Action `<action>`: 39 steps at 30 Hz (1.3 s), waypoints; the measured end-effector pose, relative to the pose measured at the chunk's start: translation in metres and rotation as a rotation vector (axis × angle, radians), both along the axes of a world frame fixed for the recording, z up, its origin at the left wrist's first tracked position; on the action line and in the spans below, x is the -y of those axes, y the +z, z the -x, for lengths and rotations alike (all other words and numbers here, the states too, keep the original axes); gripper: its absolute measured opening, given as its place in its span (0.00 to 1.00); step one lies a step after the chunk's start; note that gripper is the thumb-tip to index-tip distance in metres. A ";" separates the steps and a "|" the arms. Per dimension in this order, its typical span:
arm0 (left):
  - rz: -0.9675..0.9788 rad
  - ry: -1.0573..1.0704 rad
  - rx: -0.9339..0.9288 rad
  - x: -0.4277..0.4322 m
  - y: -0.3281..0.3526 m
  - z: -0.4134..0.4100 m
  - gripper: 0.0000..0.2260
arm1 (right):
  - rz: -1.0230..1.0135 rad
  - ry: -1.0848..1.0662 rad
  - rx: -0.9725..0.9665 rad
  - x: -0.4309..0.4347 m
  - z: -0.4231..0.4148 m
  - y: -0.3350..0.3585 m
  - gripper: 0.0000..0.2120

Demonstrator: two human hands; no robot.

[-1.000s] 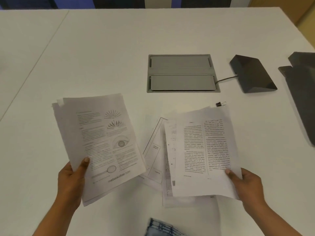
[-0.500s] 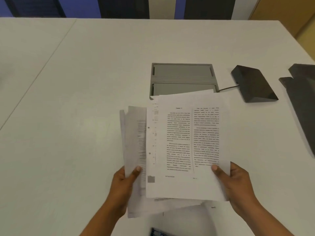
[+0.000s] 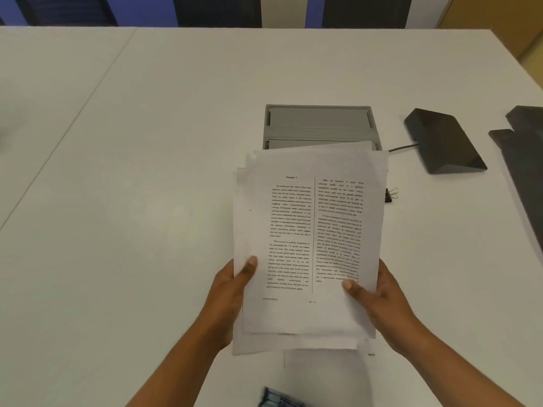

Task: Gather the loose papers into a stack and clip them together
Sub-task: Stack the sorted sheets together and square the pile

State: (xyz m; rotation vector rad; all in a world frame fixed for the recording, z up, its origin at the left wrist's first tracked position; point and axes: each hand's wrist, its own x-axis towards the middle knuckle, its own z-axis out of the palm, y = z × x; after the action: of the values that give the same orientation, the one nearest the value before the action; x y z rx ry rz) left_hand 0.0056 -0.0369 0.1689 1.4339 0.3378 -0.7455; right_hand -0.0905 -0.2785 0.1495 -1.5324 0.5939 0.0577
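A stack of printed papers (image 3: 311, 239) is held up above the white table, its top sheet showing two columns of text. My left hand (image 3: 232, 292) grips its lower left edge, thumb on the front. My right hand (image 3: 373, 298) grips the lower right edge, thumb on the front too. The sheet edges are slightly uneven. A black binder clip (image 3: 390, 195) lies on the table just right of the stack. One more sheet (image 3: 326, 368) lies flat on the table under the stack, near the front edge.
A grey cable hatch (image 3: 318, 118) is set into the white table (image 3: 147, 171) behind the stack. A dark wedge-shaped device (image 3: 443, 142) with a cable sits to its right, and a dark flat object (image 3: 523, 160) lies at the far right.
My two hands have brought their separate bundles together into one stack. The left bundle slid behind the right one, and the binder clip has come into sight beside it.
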 end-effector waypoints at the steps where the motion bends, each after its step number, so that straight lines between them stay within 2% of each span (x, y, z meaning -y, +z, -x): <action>1: 0.007 -0.018 0.028 0.001 0.002 0.000 0.15 | -0.007 0.017 0.004 0.000 0.000 0.000 0.24; 6: -0.069 -0.024 0.143 -0.001 0.002 0.000 0.11 | -0.023 0.062 0.002 -0.002 -0.001 0.000 0.23; 10: -0.092 0.044 0.163 -0.017 -0.003 -0.001 0.12 | -0.028 0.021 -0.070 0.001 0.000 -0.006 0.15; 11: -0.095 0.064 0.163 -0.023 -0.005 -0.001 0.12 | 0.030 -0.003 -0.114 0.003 0.002 -0.011 0.14; 12: -0.096 0.082 0.160 -0.028 -0.006 -0.001 0.12 | 0.170 0.014 -0.179 0.006 0.007 -0.018 0.15; 14: -0.109 0.113 0.156 -0.039 -0.009 0.000 0.12 | 0.619 0.199 -0.344 0.011 0.017 -0.034 0.21; 15: -0.118 0.126 0.158 -0.043 -0.011 0.001 0.12 | 0.780 0.267 -0.421 0.011 0.022 -0.042 0.26; 17: -0.137 0.146 0.159 -0.052 -0.015 0.003 0.12 | 0.885 0.290 -0.583 0.009 0.032 -0.055 0.31; 20: -0.163 0.177 0.162 -0.063 -0.018 0.007 0.13 | 0.901 0.284 -0.766 -0.001 0.042 -0.074 0.39; 24: -0.186 0.224 0.153 -0.078 -0.022 0.011 0.14 | 0.849 0.195 -0.787 -0.010 0.046 -0.092 0.44; 27: -0.188 0.253 0.154 -0.087 -0.025 0.012 0.15 | 0.659 0.062 -0.776 -0.004 0.042 -0.097 0.49; 30: -0.176 0.275 0.152 -0.092 -0.027 0.012 0.13 | 0.578 0.051 -0.796 0.003 0.041 -0.099 0.46; 34: -0.184 0.298 0.146 -0.094 -0.029 0.013 0.13 | 0.577 0.069 -0.776 0.005 0.040 -0.103 0.31; 39: -0.180 0.306 0.143 -0.095 -0.031 0.015 0.14 | 0.753 -0.030 -0.790 -0.006 0.039 -0.102 0.40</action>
State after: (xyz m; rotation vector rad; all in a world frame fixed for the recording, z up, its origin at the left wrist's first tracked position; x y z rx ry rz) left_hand -0.0095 0.0578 0.1382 1.5509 0.5096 -0.3689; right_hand -0.1291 -0.2729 0.0470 -2.2295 1.3712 0.4765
